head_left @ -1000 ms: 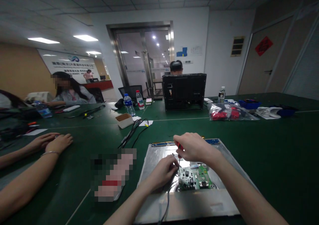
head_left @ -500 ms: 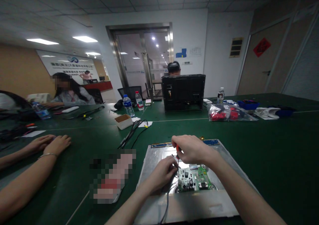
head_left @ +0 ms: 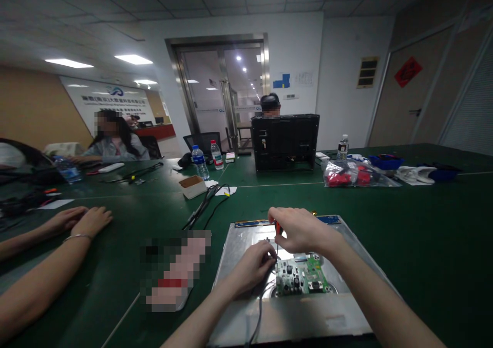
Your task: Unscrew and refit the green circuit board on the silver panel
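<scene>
A flat silver metal panel [head_left: 339,266] lies on the green table in front of me, with a small green circuit board [head_left: 302,277] set in its middle. My right hand [head_left: 300,230] grips a red-handled screwdriver [head_left: 278,231], its thin shaft pointing down at the board's upper left corner. My left hand [head_left: 252,266] rests on the panel just left of the board, fingers pinched around the screwdriver tip. A dark cable [head_left: 259,312] runs from the board toward me.
A co-worker's two hands [head_left: 79,219] lie flat on the table at left. Black cables [head_left: 204,204] and a small cardboard box [head_left: 192,186] lie beyond the panel. Farther back stand water bottles [head_left: 199,162], a black monitor back [head_left: 284,141] and a bag of red parts [head_left: 346,174].
Only the view shifts slightly. Both of my hands stay at the board's corner with the screwdriver upright.
</scene>
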Motion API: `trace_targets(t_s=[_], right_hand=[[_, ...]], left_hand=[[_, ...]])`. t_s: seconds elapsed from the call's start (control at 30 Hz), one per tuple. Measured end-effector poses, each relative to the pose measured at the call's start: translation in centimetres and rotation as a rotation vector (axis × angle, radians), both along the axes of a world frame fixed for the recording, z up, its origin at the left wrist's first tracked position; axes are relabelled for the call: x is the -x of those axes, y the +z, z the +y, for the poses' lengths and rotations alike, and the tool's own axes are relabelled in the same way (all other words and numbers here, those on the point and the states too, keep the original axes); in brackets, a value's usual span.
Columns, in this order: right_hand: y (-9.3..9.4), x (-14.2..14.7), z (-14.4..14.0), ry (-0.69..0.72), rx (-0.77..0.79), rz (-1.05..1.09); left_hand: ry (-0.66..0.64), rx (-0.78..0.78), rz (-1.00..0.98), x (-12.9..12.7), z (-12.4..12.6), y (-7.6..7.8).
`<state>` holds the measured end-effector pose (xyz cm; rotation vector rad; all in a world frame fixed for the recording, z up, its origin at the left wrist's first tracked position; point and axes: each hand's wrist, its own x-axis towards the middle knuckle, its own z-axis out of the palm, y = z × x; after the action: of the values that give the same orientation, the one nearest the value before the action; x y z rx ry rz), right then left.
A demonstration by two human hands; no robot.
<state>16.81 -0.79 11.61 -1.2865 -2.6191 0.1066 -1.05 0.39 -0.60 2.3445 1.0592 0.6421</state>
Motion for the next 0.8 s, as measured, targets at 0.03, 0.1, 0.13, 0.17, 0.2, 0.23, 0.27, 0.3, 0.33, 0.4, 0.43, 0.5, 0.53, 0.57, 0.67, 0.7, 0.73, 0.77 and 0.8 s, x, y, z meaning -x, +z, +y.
trace_targets(t_s=[0.03,0.1,0.13,0.17,0.2,0.23,0.27,0.3,0.33,0.4,0.43,0.5,0.53,0.57,0.67,0.7,0.73,0.77,0.8], right_hand=[[0.01,-0.01,-0.02,0.006,0.009,-0.003],[0.08,0.04,-0.05,-0.001,0.025,-0.019],[0.13,0.09,-0.07,-0.009,0.026,-0.029],[0.19,0.15,-0.09,-0.018,0.021,-0.040],[0.25,0.21,-0.12,-0.027,0.012,-0.053],[0.31,0.27,-0.16,-0.035,0.003,-0.066],[0.37,0.31,-0.20,-0.043,-0.004,-0.078],[0.43,0.33,-0.26,-0.048,-0.009,-0.086],[0.48,0.35,-0.31,-0.051,-0.010,-0.092],[0.55,0.35,-0.41,-0.059,-0.016,-0.101],[0.56,0.36,-0.45,-0.064,-0.025,-0.107],[0.53,0.38,-0.48,-0.074,-0.046,-0.122],[0.50,0.40,-0.48,-0.081,-0.057,-0.129],[0.45,0.43,-0.45,-0.089,-0.070,-0.132],[0.28,0.54,-0.32,-0.144,-0.104,-0.144],[0.23,0.59,-0.27,-0.167,-0.111,-0.147],[0.19,0.64,-0.23,-0.187,-0.114,-0.151],[0.15,0.70,-0.21,-0.205,-0.116,-0.152],[0.13,0.78,-0.19,-0.218,-0.118,-0.152]], left_hand=[[-0.002,0.000,-0.002,-0.03,-0.02,0.04],[0.002,0.007,-0.008,-0.08,-0.09,0.13],[0.005,0.011,-0.011,-0.09,-0.12,0.17],[0.008,0.015,-0.013,-0.10,-0.15,0.20],[0.009,0.018,-0.014,-0.10,-0.16,0.20],[0.009,0.019,-0.014,-0.09,-0.16,0.19],[0.009,0.020,-0.013,-0.08,-0.14,0.16],[0.008,0.019,-0.012,-0.06,-0.11,0.12],[0.007,0.016,-0.013,-0.05,-0.08,0.08],[0.002,0.012,-0.016,-0.03,-0.02,0.01],[0.001,0.011,-0.018,-0.03,0.00,-0.02],[0.007,0.012,-0.020,-0.01,0.01,-0.06],[0.010,0.013,-0.021,-0.01,-0.01,-0.07],[0.012,0.015,-0.020,0.01,-0.03,-0.08],[0.014,0.014,-0.013,0.04,-0.15,-0.04],[0.016,0.011,-0.007,0.04,-0.19,-0.01],[0.021,0.006,-0.001,0.04,-0.23,0.02],[0.026,0.002,0.004,0.03,-0.27,0.06],[0.031,-0.002,0.009,0.02,-0.31,0.10]])
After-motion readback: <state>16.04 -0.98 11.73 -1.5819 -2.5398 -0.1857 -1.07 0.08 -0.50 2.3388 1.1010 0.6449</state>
